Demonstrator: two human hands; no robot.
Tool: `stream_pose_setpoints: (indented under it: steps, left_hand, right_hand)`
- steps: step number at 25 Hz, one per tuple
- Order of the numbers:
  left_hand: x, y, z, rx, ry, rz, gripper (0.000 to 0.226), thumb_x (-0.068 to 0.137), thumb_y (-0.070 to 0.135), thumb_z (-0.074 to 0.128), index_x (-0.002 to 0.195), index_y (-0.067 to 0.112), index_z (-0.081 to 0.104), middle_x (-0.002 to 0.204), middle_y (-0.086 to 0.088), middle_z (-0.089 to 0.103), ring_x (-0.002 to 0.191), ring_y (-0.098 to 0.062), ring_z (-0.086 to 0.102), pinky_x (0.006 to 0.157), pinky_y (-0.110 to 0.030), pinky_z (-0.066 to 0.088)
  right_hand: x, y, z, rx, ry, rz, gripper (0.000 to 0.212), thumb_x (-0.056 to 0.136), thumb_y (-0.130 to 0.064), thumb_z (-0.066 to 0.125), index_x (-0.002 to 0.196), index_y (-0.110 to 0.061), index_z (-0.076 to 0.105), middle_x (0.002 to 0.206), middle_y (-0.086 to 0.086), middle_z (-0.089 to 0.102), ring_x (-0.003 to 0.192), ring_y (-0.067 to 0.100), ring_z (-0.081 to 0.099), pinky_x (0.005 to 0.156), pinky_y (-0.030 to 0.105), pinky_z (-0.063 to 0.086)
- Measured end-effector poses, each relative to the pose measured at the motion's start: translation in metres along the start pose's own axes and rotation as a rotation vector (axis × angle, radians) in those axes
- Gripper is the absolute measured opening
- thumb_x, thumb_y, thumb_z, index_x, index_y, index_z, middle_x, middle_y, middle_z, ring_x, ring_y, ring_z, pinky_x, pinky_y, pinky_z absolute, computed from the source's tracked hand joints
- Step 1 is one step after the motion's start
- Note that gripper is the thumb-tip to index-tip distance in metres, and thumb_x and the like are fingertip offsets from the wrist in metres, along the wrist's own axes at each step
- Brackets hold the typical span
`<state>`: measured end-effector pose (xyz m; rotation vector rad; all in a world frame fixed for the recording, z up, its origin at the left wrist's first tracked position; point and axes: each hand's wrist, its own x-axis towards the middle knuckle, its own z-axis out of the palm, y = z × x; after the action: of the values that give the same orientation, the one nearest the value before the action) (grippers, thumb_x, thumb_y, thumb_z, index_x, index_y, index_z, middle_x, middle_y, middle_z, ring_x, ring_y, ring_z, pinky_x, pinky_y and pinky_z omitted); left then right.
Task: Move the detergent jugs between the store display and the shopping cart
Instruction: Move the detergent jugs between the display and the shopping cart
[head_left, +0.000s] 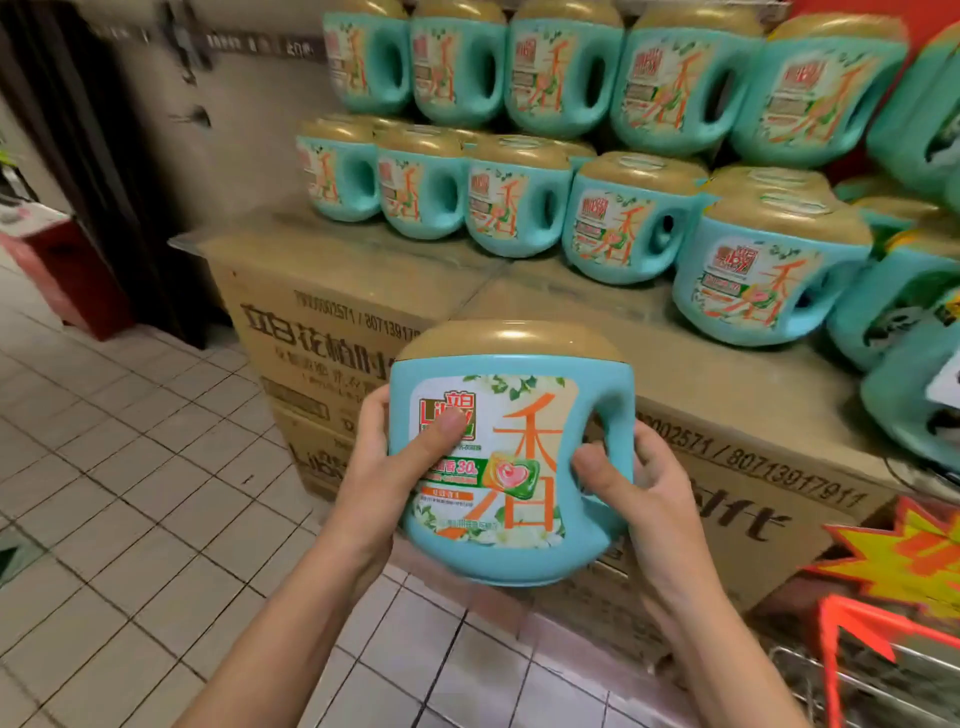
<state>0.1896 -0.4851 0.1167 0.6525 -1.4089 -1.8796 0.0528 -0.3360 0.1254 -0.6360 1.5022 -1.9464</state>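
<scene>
Teal detergent jug, gold cap, floral label, gripped by left hand, right hand

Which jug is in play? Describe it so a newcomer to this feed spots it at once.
Find the stack of teal jugs on the brown cartons. In front of the cartons, at mid-frame, one lone jug faces the camera. It alone is off the stack, held between the left hand and right hand.

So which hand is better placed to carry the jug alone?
Probably the right hand: it grips the jug by its handle, and the cart lies on its side. The left hand only clasps the smooth side.
</scene>
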Motion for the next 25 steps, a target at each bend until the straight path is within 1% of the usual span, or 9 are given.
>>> stream_pose_setpoints:
  steps: [3,7,9,12,15,18,20,22,25]
  left_hand:
    - [0.063,0.014,0.011,0.030,-0.097,0.084,0.074,0.054,0.046,0.083,0.118,0.026,0.049,0.096,0.004,0.076,0.082,-0.016,0.074,0.060,-0.024,0.057]
    - [0.142,0.020,0.029,0.067,-0.200,0.145,0.099,0.040,0.067,0.086,0.122,0.028,0.046,0.098,0.007,0.076,0.087,-0.015,0.074,0.064,-0.025,0.057]
    - [0.178,0.017,0.036,0.078,-0.267,0.156,0.104,0.040,0.068,0.085,0.126,0.026,0.043,0.099,0.008,0.075,0.088,-0.013,0.073,0.065,-0.023,0.057]
    - [0.224,0.004,0.048,0.105,-0.357,0.183,0.098,0.043,0.067,0.085,0.125,0.032,0.043,0.102,0.013,0.074,0.090,-0.009,0.072,0.066,-0.020,0.057]
    - [0.263,-0.012,0.059,0.119,-0.406,0.206,0.090,0.045,0.068,0.085,0.121,0.043,0.044,0.110,0.016,0.071,0.101,-0.009,0.069,0.073,-0.021,0.056]
    - [0.289,-0.026,0.067,0.179,-0.449,0.254,0.086,0.046,0.069,0.084,0.121,0.054,0.045,0.117,0.023,0.066,0.112,-0.005,0.063,0.087,-0.027,0.054]
    - [0.307,-0.034,0.078,0.196,-0.444,0.268,0.089,0.044,0.071,0.084,0.122,0.049,0.047,0.119,0.024,0.065,0.116,-0.002,0.059,0.094,-0.028,0.051]
    - [0.318,-0.039,0.089,0.218,-0.431,0.277,0.092,0.045,0.074,0.081,0.125,0.046,0.046,0.120,0.025,0.064,0.115,0.006,0.057,0.091,-0.018,0.049]
    - [0.325,-0.041,0.101,0.370,-0.341,0.343,0.092,0.045,0.082,0.073,0.125,0.061,0.034,0.129,0.026,0.049,0.117,0.018,0.047,0.093,-0.006,0.041]
  right_hand:
    - [0.046,-0.015,0.001,-0.022,0.028,-0.091,0.087,0.032,-0.042,0.094,0.107,-0.018,0.059,0.088,0.012,0.054,0.080,0.022,0.057,0.067,0.031,0.056]
    - [0.109,-0.018,-0.005,-0.052,0.114,-0.205,0.068,0.048,-0.029,0.089,0.109,-0.025,0.058,0.076,0.002,0.054,0.071,0.015,0.059,0.065,0.029,0.057]
    - [0.137,-0.013,-0.010,-0.084,0.170,-0.245,0.066,0.054,-0.021,0.088,0.112,-0.024,0.056,0.073,-0.006,0.059,0.071,0.012,0.062,0.065,0.030,0.057]
    - [0.168,-0.002,-0.017,-0.120,0.249,-0.277,0.071,0.056,-0.017,0.090,0.117,-0.026,0.054,0.098,-0.004,0.070,0.093,0.018,0.067,0.077,0.038,0.059]
    - [0.194,0.009,-0.031,-0.159,0.310,-0.332,0.078,0.055,-0.030,0.087,0.125,-0.028,0.053,0.119,-0.003,0.068,0.110,0.014,0.064,0.084,0.025,0.055]
    - [0.211,0.012,-0.049,-0.290,0.305,-0.328,0.086,0.055,-0.041,0.084,0.132,-0.037,0.045,0.124,-0.022,0.062,0.116,0.001,0.058,0.087,0.016,0.050]
    - [0.225,0.011,-0.064,-0.424,0.330,-0.319,0.087,0.057,-0.049,0.081,0.133,-0.048,0.040,0.129,-0.029,0.055,0.121,-0.004,0.052,0.093,0.015,0.047]
    - [0.239,0.010,-0.074,-0.577,0.397,-0.282,0.095,0.058,-0.061,0.075,0.141,-0.043,0.036,0.140,-0.019,0.046,0.130,-0.001,0.043,0.103,0.017,0.040]
    - [0.251,0.016,-0.081,-0.705,0.527,-0.281,0.090,0.058,-0.072,0.066,0.136,-0.037,0.037,0.126,-0.013,0.044,0.114,0.002,0.048,0.094,0.010,0.041]
